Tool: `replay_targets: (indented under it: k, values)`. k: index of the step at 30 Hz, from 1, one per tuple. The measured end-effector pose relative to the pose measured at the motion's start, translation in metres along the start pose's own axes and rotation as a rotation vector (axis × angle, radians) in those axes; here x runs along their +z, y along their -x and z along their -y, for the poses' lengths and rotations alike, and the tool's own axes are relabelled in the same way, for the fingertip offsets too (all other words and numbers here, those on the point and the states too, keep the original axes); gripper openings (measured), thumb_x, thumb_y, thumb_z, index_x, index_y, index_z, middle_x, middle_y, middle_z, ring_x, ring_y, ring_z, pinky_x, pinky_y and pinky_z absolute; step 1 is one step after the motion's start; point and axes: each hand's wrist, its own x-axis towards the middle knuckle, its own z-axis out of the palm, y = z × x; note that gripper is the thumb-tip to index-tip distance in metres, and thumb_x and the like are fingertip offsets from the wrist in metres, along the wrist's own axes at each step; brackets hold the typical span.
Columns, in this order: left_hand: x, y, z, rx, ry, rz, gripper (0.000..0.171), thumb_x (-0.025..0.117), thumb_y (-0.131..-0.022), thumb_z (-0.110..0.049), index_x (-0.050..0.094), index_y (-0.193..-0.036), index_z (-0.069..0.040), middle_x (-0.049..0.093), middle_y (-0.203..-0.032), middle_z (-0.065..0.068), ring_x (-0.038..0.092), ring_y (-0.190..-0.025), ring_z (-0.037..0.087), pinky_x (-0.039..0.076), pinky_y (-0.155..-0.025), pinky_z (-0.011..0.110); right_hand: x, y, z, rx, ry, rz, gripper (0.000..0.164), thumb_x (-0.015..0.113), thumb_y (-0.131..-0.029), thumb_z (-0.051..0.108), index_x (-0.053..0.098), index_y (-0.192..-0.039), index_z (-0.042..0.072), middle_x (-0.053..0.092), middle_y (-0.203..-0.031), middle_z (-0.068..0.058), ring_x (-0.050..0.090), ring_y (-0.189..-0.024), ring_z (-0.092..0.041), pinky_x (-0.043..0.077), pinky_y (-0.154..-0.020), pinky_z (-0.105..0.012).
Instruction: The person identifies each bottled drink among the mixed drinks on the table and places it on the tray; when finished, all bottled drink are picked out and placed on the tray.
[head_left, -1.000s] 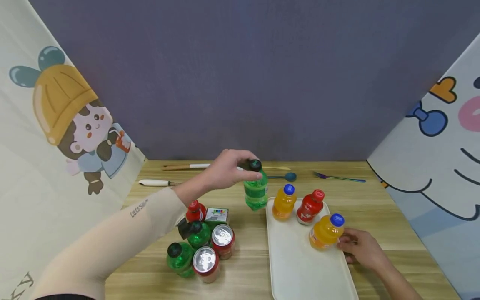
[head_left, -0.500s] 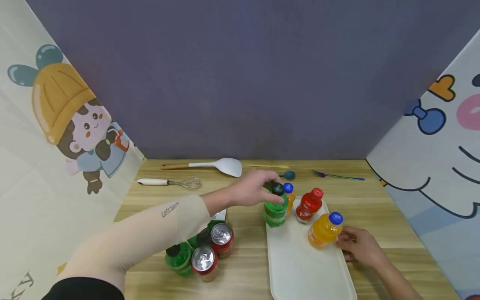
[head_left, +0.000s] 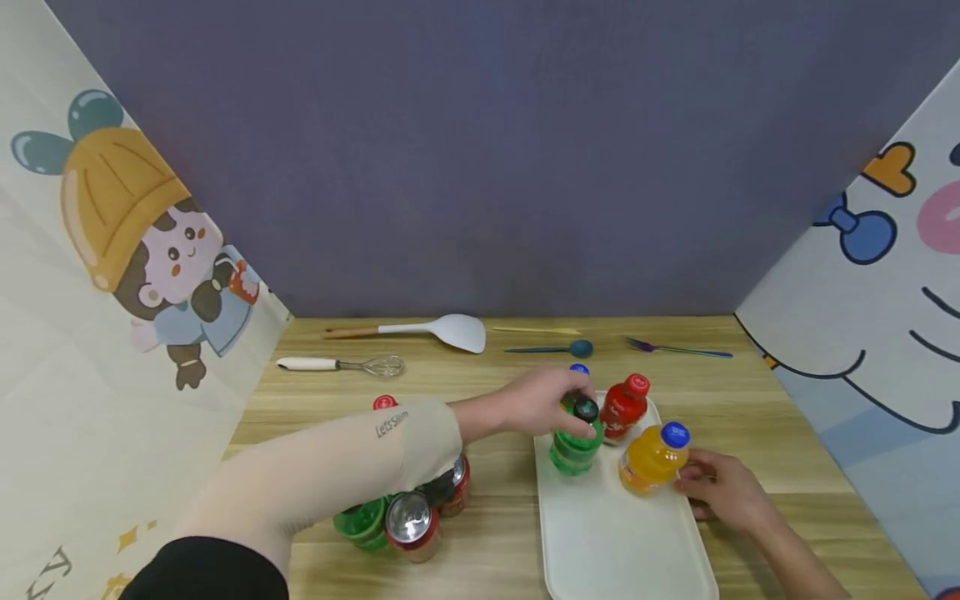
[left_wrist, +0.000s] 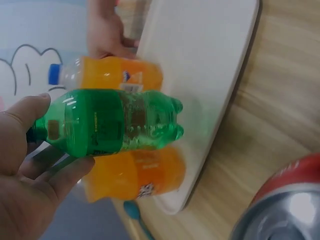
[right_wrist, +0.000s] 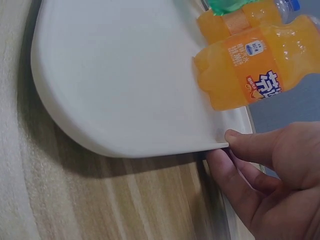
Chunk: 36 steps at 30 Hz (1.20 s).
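Observation:
My left hand [head_left: 542, 402] grips a green soda bottle [head_left: 576, 456] around its neck, just below the black cap. The bottle hangs upright, close over the back left part of a white tray [head_left: 622, 550]. My right hand [head_left: 726, 493] pinches the tray's right rim between thumb and fingers. On the tray stand an orange soda bottle [head_left: 651, 462] near the right hand and a red bottle [head_left: 623, 408] behind it. A second orange soda bottle [left_wrist: 135, 175] shows in the left wrist view; in the head view the left hand mostly covers it.
Left of the tray, partly under the left sleeve, stand a can [head_left: 412, 527], another can [head_left: 459, 483], a green bottle [head_left: 363, 525] and a red-capped bottle [head_left: 385, 402]. Along the back lie a spatula [head_left: 457, 332], a whisk [head_left: 382, 366], a spoon [head_left: 580, 348] and a fork [head_left: 678, 350].
My left hand has carried the green bottle right and toward me, from beside the tray's back left corner to over the tray. The right hand has stayed at the tray's rim.

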Motion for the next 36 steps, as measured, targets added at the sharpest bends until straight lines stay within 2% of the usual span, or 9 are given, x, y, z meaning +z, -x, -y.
replay_targets:
  k: [3, 6, 12, 17, 24, 29, 36]
  values:
    - [0.008, -0.004, 0.001, -0.012, -0.011, 0.012, 0.027, 0.084, -0.087, -0.033, 0.069, -0.106, -0.019, 0.067, -0.095, -0.014, 0.058, -0.086, 0.005, 0.046, -0.077, 0.014, 0.000, 0.000, 0.000, 0.002, -0.001, -0.003, 0.058, 0.076, -0.093, 0.012, 0.052, -0.143, -0.006, 0.069, -0.106, -0.012, 0.067, -0.082, -0.019, 0.062, -0.064, -0.033]
    - [0.015, -0.005, 0.001, -0.019, 0.000, 0.004, 0.027, 0.084, -0.087, -0.032, 0.070, -0.106, -0.019, 0.067, -0.094, -0.014, 0.057, -0.085, 0.004, 0.046, -0.077, 0.014, -0.001, 0.000, 0.000, 0.004, 0.006, -0.007, 0.056, 0.076, -0.093, 0.012, 0.054, -0.141, -0.005, 0.069, -0.105, -0.012, 0.067, -0.081, -0.019, 0.062, -0.063, -0.033]
    - [0.028, -0.005, 0.000, -0.052, 0.069, 0.002, 0.031, 0.085, -0.086, -0.029, 0.071, -0.111, -0.015, 0.071, -0.099, -0.013, 0.065, -0.093, 0.011, 0.048, -0.079, 0.012, -0.001, 0.000, 0.001, 0.011, 0.013, -0.003, 0.056, 0.076, -0.093, 0.012, 0.054, -0.141, -0.005, 0.069, -0.106, -0.012, 0.067, -0.082, -0.019, 0.062, -0.063, -0.033]
    - [0.035, -0.005, -0.003, -0.064, 0.037, 0.008, 0.033, 0.085, -0.086, -0.032, 0.070, -0.111, -0.017, 0.069, -0.098, -0.014, 0.062, -0.089, 0.004, 0.047, -0.077, 0.012, 0.000, 0.000, 0.001, 0.008, 0.007, 0.000, 0.059, 0.076, -0.093, 0.012, 0.050, -0.144, -0.006, 0.069, -0.106, -0.013, 0.067, -0.081, -0.019, 0.062, -0.063, -0.033]
    - [0.041, -0.005, -0.008, -0.083, 0.026, 0.037, 0.034, 0.084, -0.087, -0.035, 0.068, -0.111, -0.019, 0.066, -0.099, -0.015, 0.061, -0.092, 0.003, 0.047, -0.077, 0.011, -0.001, 0.001, 0.001, 0.008, -0.012, 0.001, 0.063, 0.076, -0.092, 0.010, 0.047, -0.145, -0.009, 0.069, -0.108, -0.015, 0.067, -0.080, -0.019, 0.062, -0.064, -0.033]
    - [0.042, -0.004, -0.008, -0.090, 0.027, 0.031, 0.033, 0.084, -0.087, -0.034, 0.068, -0.112, -0.020, 0.067, -0.101, -0.015, 0.058, -0.090, 0.000, 0.047, -0.079, 0.012, -0.001, -0.001, 0.000, 0.018, -0.017, 0.011, 0.066, 0.076, -0.092, 0.011, 0.045, -0.146, -0.009, 0.069, -0.108, -0.015, 0.068, -0.081, -0.019, 0.063, -0.065, -0.034]
    - [0.042, -0.004, -0.009, -0.090, 0.015, 0.034, 0.031, 0.084, -0.087, -0.034, 0.067, -0.110, -0.022, 0.066, -0.101, -0.017, 0.063, -0.097, 0.005, 0.047, -0.080, 0.011, -0.004, -0.004, 0.000, 0.025, -0.027, 0.027, 0.064, 0.076, -0.092, 0.012, 0.047, -0.145, -0.009, 0.070, -0.108, -0.014, 0.068, -0.082, -0.020, 0.063, -0.065, -0.035]
